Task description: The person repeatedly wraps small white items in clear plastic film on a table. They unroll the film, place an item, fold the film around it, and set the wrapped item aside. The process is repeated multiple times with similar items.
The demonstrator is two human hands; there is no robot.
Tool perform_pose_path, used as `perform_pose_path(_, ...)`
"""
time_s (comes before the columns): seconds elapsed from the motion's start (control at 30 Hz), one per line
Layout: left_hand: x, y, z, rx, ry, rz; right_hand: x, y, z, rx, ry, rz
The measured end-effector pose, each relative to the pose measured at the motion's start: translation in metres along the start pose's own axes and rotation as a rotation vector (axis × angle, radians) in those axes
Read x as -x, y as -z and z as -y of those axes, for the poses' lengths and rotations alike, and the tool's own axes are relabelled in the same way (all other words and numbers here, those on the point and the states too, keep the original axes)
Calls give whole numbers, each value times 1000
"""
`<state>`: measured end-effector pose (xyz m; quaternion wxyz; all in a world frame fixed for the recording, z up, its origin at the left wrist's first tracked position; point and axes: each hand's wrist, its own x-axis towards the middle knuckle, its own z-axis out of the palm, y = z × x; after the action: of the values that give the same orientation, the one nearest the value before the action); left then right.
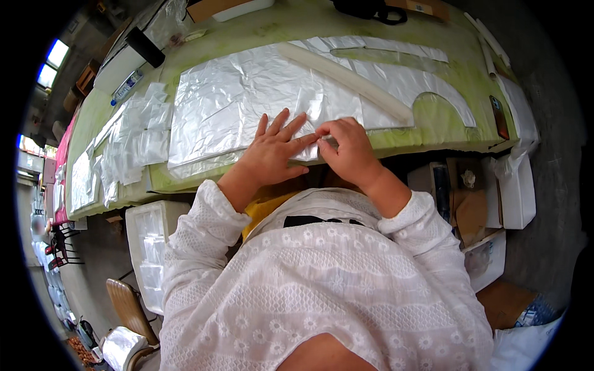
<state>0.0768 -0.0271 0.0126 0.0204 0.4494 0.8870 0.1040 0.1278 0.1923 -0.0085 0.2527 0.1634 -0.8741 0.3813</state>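
My left hand (272,149) lies with its fingers spread over a stack of shiny clear plastic bags (226,93) near the table's front edge. Beside it, my right hand (348,147) is closed, thumb and forefinger curled together close to the left forefinger's tip. What sits in that pinch, if anything, is too small to make out. A small clear plastic piece (310,102) lies just beyond the fingertips. Across the stack, slanting to the right, rests a long whitish bar (346,81).
Small clear bags (145,145) lie in overlapping piles at the left, near a water bottle (127,86) and a black cylinder (145,47). A phone (499,117) lies at the right edge. Below the table stand a white plastic bin (135,230) and cardboard boxes (468,213).
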Motion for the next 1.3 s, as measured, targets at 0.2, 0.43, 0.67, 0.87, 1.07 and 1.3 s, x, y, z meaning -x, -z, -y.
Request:
perform_pose_path(0.2,-4,-4,7,155,87,-152,-12,1,-30,89,157,137)
perform_pose_path(0.43,-27,-25,27,315,204,-377,-22,2,-34,95,64,183)
perform_pose_path(0.67,-46,-16,17,284,459,-310,-27,-9,-32,171,98,39)
perform_pose_path(0.87,-40,-26,22,227,369,-402,-27,-16,-47,206,21,43)
perform_pose_path(1.07,-42,-26,21,317,414,-463,-30,-22,-47,277,-35,-3)
perform_pose_path(1.3,-50,-26,16,170,479,-486,-37,-30,-46,457,-138,34)
